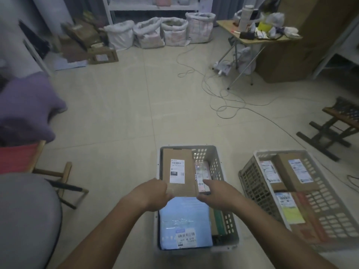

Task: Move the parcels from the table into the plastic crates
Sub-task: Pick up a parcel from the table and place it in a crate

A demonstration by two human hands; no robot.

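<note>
A brown cardboard parcel (179, 171) with a white label lies in the far half of a grey plastic crate (229, 224) on the floor. My left hand (155, 193) grips its near left corner. My right hand (215, 195) rests at its near right corner, fingers partly spread; whether it grips is unclear. A pale blue mailer (184, 224) lies flat in the crate's near half, and a pink parcel (203, 175) sits beside the brown one. A second grey crate (250, 183) at the right holds several labelled cardboard parcels (295, 171).
A grey chair (25, 220) and a wooden stool with a red seat (19, 156) stand at the left. Loose cables (223, 101) trail across the tiled floor. A black stool (334, 127) sits at the right, a cluttered folding table (258, 37) and white sacks (161, 32) farther back.
</note>
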